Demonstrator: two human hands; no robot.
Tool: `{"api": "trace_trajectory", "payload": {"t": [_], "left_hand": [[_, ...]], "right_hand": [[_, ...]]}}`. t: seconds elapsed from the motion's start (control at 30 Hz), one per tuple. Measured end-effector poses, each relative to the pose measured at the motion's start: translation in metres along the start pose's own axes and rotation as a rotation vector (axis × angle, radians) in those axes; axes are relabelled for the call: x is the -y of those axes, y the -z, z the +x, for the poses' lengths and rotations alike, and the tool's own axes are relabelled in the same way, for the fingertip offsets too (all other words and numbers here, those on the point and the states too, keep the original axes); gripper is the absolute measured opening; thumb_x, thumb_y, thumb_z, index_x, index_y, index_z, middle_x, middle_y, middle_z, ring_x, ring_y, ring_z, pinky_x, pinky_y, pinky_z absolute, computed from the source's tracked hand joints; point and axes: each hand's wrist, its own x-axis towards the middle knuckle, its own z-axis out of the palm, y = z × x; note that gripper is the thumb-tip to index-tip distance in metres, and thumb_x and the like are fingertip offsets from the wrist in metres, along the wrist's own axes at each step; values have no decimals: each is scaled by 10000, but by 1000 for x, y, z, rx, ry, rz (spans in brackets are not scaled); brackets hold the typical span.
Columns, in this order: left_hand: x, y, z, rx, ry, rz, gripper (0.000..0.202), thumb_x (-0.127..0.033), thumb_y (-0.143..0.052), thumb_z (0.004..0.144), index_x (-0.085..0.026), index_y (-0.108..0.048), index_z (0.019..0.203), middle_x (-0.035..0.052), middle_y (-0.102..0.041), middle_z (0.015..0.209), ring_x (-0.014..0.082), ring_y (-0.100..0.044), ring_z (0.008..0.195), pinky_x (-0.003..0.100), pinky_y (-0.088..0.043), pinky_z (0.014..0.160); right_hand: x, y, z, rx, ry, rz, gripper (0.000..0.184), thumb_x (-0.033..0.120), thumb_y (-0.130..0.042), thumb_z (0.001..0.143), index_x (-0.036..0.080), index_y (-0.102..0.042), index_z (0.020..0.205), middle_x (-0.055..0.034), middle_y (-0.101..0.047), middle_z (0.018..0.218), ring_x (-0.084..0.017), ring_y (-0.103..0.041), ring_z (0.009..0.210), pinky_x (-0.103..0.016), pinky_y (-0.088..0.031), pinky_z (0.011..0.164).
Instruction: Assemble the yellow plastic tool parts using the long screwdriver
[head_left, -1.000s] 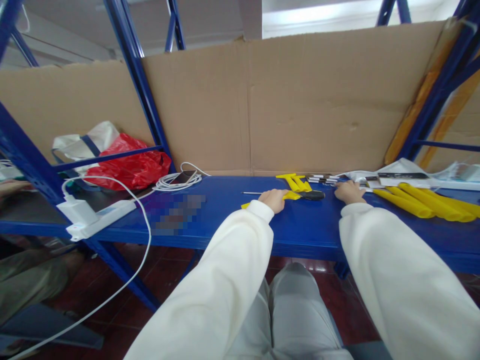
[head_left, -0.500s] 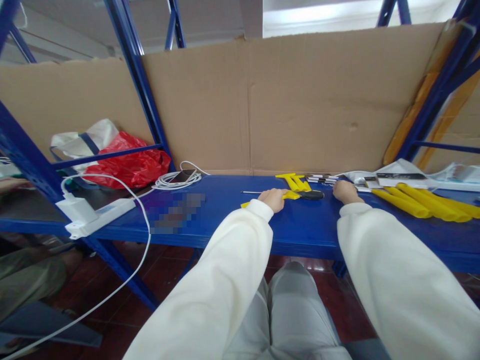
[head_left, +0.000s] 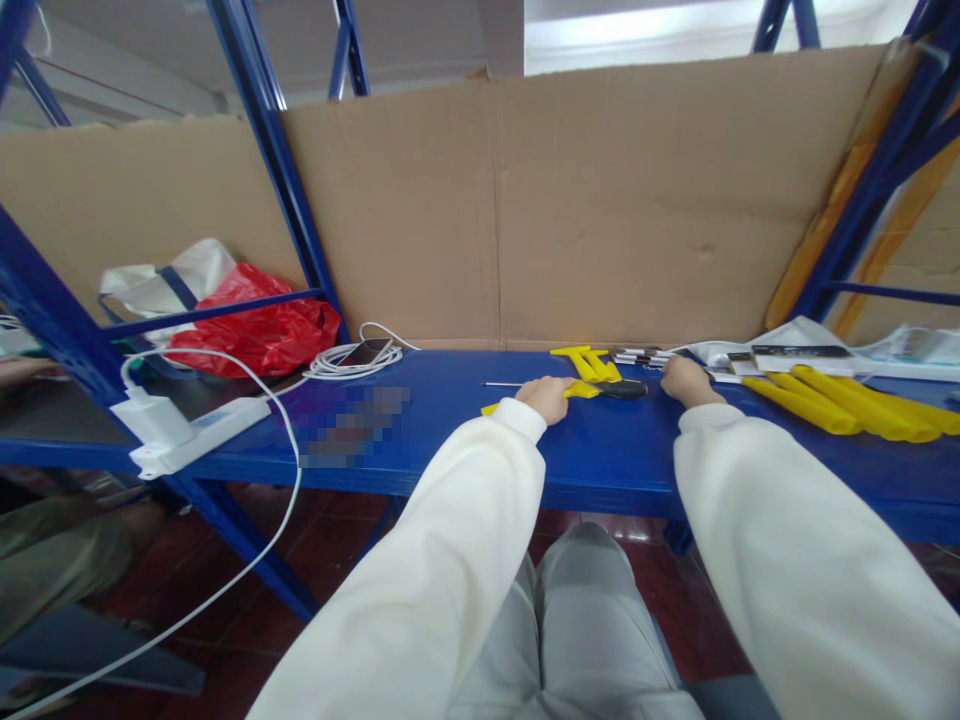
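My left hand (head_left: 547, 397) lies on the blue shelf (head_left: 450, 440), fingers curled over a flat yellow strip (head_left: 491, 408) that sticks out on both sides of it. A screwdriver (head_left: 616, 389) with a black and yellow handle lies just beyond the hand, its thin shaft pointing left. My right hand (head_left: 684, 380) rests further right, fingers bent and pressed together at a row of small black and silver parts (head_left: 639, 355). What the fingers hold is hidden. More yellow pieces (head_left: 589, 360) lie behind the screwdriver.
Long yellow tubes (head_left: 847, 400) and white packets (head_left: 795, 345) lie at the right. A phone on a coiled white cable (head_left: 358, 357), a red bag (head_left: 259, 325) and a white power strip (head_left: 187, 432) are at the left. A cardboard wall (head_left: 600, 200) backs the shelf.
My right hand has shifted slightly left and away from me, closer to the small black and silver parts. My left hand has stayed on the yellow strip.
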Motion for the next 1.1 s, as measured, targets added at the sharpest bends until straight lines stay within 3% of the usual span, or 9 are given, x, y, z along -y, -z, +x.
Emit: {"api": "trace_trajectory", "payload": {"t": [0.13, 0.4, 0.7, 0.93, 1.03, 1.1], "left_hand": [[0, 0, 0, 0, 6, -24, 571, -205, -541, 1036, -358, -625, 1579, 74, -760, 1426, 293, -710, 1340, 389, -529, 1141], [3, -3, 3, -48, 9, -123, 566, -177, -603, 999, -334, -674, 1538, 98, -770, 1399, 321, -721, 1314, 400, -530, 1138], [3, -3, 5, -88, 0, -80, 595, -197, -577, 1014, -347, -620, 1588, 89, -774, 1392, 317, -724, 1308, 402, -536, 1124], [5, 3, 11, -193, 37, -208, 587, -182, -574, 1014, -320, -632, 1581, 78, -742, 1458, 305, -699, 1345, 392, -506, 1154], [6, 8, 22, -273, 68, -367, 547, -159, -582, 1006, -286, -684, 1528, 86, -781, 1378, 289, -720, 1289, 368, -520, 1106], [4, 12, 30, -314, 67, -518, 465, -123, -582, 982, -223, -764, 1398, 79, -818, 1249, 267, -746, 1182, 334, -547, 1017]], "right_hand": [[8, 3, -1, -63, 18, 126, 375, 27, -627, 818, 124, -732, 1166, -246, -748, 1171, -362, -736, 1160, -430, -564, 973], [26, 2, 2, -210, 141, 438, 185, 65, -594, 805, 238, -614, 867, -147, -721, 968, -330, -711, 1045, -452, -544, 998], [80, 5, 3, -445, 430, 860, 132, 230, -638, 839, 269, -515, 863, -60, -649, 843, -253, -644, 851, -426, -568, 890], [94, 0, -8, -412, 375, 1003, 195, 222, -641, 819, 279, -455, 842, -26, -606, 817, -225, -611, 808, -410, -560, 863], [92, -3, -12, -380, 352, 1068, 211, 224, -655, 789, 277, -456, 831, -24, -607, 810, -231, -616, 814, -428, -568, 870], [94, -4, -14, -346, 372, 1134, 224, 254, -680, 779, 276, -463, 827, -12, -601, 790, -226, -618, 801, -429, -577, 865]]}}
